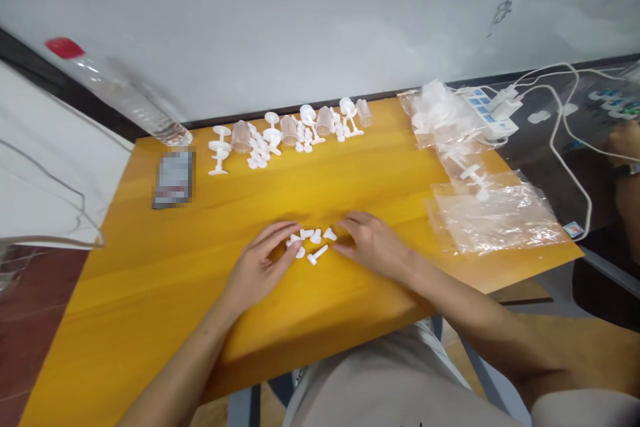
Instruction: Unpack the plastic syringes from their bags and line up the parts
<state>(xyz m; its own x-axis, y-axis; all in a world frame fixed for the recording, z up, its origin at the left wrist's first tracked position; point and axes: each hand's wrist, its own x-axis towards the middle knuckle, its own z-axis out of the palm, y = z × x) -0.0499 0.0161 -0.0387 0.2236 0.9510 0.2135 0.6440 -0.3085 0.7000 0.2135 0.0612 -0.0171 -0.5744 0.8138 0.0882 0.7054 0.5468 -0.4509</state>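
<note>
Several small white plastic pieces lie in a loose cluster on the yellow table, between my two hands. One of them, a T-shaped peg, lies nearest to me. My left hand curves around the left side of the cluster, fingers and thumb apart, its thumb tip beside or over a white piece. On the right, my right hand rests with fingers and thumb spread, close to the rightmost piece. Neither hand visibly grips anything.
Along the back edge stand white stemmed parts, clear cups and small white pieces in groups. A bottle and a packet are left. Plastic bags, a power strip and another person's hand are right.
</note>
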